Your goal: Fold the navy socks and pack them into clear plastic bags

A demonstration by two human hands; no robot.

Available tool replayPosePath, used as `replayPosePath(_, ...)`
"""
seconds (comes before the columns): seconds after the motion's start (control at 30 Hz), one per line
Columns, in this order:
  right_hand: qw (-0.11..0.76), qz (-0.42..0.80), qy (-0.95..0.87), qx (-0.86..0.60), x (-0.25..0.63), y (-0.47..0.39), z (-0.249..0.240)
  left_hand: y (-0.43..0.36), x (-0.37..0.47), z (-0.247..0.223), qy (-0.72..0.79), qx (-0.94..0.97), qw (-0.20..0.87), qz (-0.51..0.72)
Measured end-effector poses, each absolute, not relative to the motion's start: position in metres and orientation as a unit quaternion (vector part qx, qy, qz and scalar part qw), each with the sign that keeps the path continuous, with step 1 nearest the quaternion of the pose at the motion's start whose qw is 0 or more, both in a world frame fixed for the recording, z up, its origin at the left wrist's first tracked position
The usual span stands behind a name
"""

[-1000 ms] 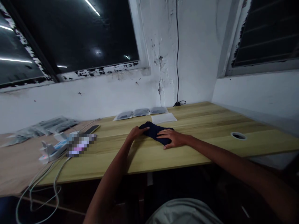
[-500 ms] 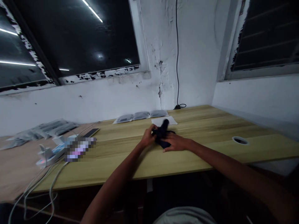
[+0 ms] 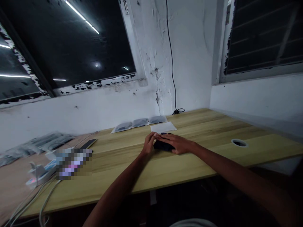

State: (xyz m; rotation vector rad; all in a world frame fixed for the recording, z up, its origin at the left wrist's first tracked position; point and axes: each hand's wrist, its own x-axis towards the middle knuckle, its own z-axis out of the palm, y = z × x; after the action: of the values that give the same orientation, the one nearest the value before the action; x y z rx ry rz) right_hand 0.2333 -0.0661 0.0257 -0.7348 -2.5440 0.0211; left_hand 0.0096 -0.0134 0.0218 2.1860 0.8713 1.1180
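Note:
A dark, navy-looking piece of folded cloth point(image 3: 163, 145) lies on the wooden table as a compact bundle. My left hand point(image 3: 149, 142) is closed at its left edge, with the fingertips at the cloth's upper left corner. From the right, my right hand point(image 3: 181, 143) lies over the cloth, its fingers stretched out towards the left fingertips. Both hands cover part of the bundle, so its exact kind cannot be made out. Just behind it rests a flat white sheet or packet point(image 3: 163, 127).
Several grey-white plastic packets point(image 3: 139, 122) lie along the wall. At left are a power strip point(image 3: 44, 173) with cables, a phone point(image 3: 88, 144), a blurred-out item point(image 3: 74, 164) and a pile of plastic bags point(image 3: 38, 143). A cable hole point(image 3: 239, 143) pierces the wooden table point(image 3: 201, 164) at right.
A dark part that stuck up from the cloth is now down, and the bundle is flatter and more compact. My right hand's fingers have reached left across it. The view has shifted slightly.

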Motion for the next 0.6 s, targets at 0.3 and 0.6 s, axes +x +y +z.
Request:
replayPosePath(0.3, 0.158, -0.003, -0.918, -0.365, 0.242, -0.059, 0.02, 0.07, 0.025, -0.009, 0.366, 0.915, 0.029, 0.166)
replayPosePath(0.6, 0.312, 0.067, -0.82, -0.475, 0.242, -0.044, 0.012, 0.022, 0.002, 0.003, 0.448, 0.881, -0.051, 0.142)
